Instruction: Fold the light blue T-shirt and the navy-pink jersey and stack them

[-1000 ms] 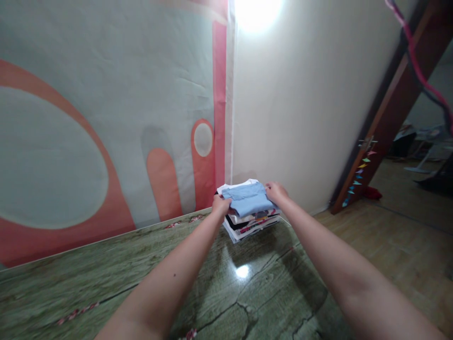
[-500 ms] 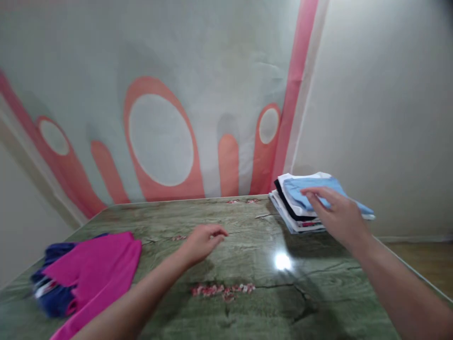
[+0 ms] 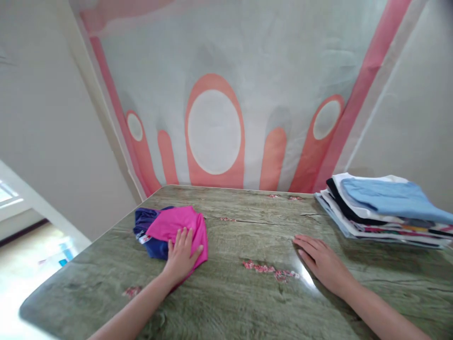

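On the left part of the table lies a bright pink garment (image 3: 173,223), bunched together with a dark blue garment (image 3: 156,249) that shows beneath and behind it. My left hand (image 3: 181,253) rests on the pink cloth with its fingers spread. My right hand (image 3: 323,264) is at the middle right, low over the tabletop or touching it, fingers stretched out and holding nothing. Beyond it, at the right, stands a stack of folded clothes (image 3: 382,222), with a light blue folded garment (image 3: 392,194) on top.
The wooden-patterned table (image 3: 226,307) has printed pink blossoms and a rounded front-left corner. A wall with a pink and white printed covering (image 3: 265,61) rises behind it. At the lower left, beyond the table edge, is a bright floor (image 3: 31,264).
My view has swung left. My left hand has moved left onto the pink garment. My right hand has come away from the clothes stack and down toward the tabletop.
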Demonstrator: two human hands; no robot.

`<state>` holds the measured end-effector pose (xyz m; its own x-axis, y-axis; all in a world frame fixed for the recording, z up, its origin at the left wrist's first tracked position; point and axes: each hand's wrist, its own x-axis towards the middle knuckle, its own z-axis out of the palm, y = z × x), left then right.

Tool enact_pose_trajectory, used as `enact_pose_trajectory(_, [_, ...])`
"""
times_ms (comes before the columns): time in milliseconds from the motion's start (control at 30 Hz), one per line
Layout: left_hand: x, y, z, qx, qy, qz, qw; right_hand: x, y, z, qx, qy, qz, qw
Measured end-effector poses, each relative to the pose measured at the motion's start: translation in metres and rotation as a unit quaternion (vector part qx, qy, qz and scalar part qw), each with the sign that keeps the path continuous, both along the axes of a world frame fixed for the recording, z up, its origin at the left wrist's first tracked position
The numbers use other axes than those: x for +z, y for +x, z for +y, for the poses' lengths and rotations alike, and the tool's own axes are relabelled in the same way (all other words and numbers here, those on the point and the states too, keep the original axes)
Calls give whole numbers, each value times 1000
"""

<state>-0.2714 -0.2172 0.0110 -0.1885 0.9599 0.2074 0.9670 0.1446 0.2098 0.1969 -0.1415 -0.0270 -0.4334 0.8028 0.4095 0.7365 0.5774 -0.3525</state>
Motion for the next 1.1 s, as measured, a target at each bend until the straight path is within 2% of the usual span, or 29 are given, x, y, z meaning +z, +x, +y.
enact_pose_trajectory(100, [8, 71, 8, -61, -28, -96, 993, 3, -6, 0, -7, 0, 10, 1000])
enact_pose_trajectory(167, [27, 108, 17, -158, -31, -212, 964, 13, -16, -5, -5, -19, 34, 999])
enact_pose_trajectory(233, [53, 130, 28, -281, -31, -307, 909, 29, -30, -17, 0, -39, 69, 997])
enact_pose_trajectory(267, [66, 133, 36, -319, -15, -332, 888, 39, -38, -23, -3, -39, 84, 996])
enact_pose_trajectory(300, [77, 131, 45, -330, 18, -339, 881, 48, -47, -30, -7, -26, 89, 996])
enact_pose_trajectory(367, [92, 114, 68, -282, 130, -290, 905, 62, -61, -40, 4, -6, 58, 998])
enact_pose_trajectory(400, [94, 101, 79, -245, 158, -260, 921, 66, -66, -42, 6, -5, 38, 999])
enact_pose_trajectory(433, [93, 86, 89, -216, 147, -242, 935, 68, -70, -42, 4, -8, 18, 1000])
enact_pose_trajectory(500, [84, 59, 99, -187, 54, -252, 948, 67, -75, -36, -18, -28, -7, 999])
enact_pose_trajectory(567, [72, 42, 96, -220, -41, -286, 932, 63, -77, -23, -48, -54, -18, 997])
enact_pose_trajectory(633, [64, 38, 84, -285, -105, -309, 901, 63, -80, -8, -69, -67, -34, 995])
enact_pose_trajectory(733, [60, 45, 73, -334, -116, -323, 878, 69, -92, 8, -80, -64, -76, 992])
enact_pose_trajectory(800, [60, 48, 75, -306, -88, -342, 884, 74, -103, 10, -70, -81, -88, 990])
enact_pose_trajectory(867, [59, 42, 82, -244, -53, -372, 894, 79, -112, 4, -46, -122, -73, 989])
enact_pose_trajectory(933, [56, 27, 90, -172, -14, -427, 888, 83, -116, -8, 18, -194, -31, 980])
enact_pose_trajectory(967, [55, 18, 92, -141, 2, -468, 872, 85, -116, -15, 66, -246, 4, 967])
enact_pose_trajectory(1033, [53, 2, 95, -90, 22, -565, 820, 88, -111, -26, 155, -370, 97, 911])
enact_pose_trajectory(1100, [53, -10, 95, -47, 30, -647, 760, 88, -100, -32, 174, -467, 210, 841])
